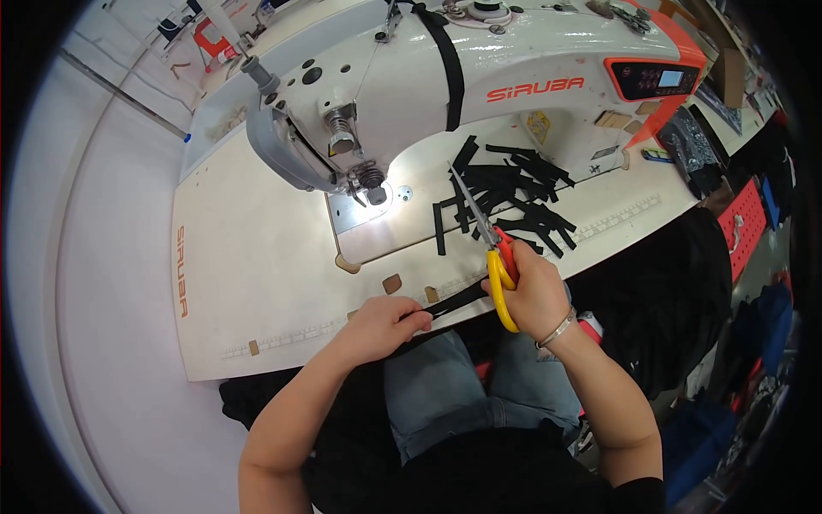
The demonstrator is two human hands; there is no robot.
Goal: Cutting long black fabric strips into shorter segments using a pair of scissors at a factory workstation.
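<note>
Pinching black strip (461, 301) at table's (265, 274) front edge w/ L hand (385, 328); gripping scissors (491, 242) in R hand (535, 289). Might scatter loose black pcs (488, 176) nearby by swinging scissors too low, prob.

Pale sewing table (257, 274), white-and-orange sewing machine (522, 56), heaped black strips (495, 177)

a white and orange sewing machine (531, 53) stands on a white table (248, 274), with a small lit screen (670, 79) at its right end. a ruler scale (295, 340) runs along the near edge. to the right, black cloth (664, 295) and a red perforated panel (745, 230).
</note>
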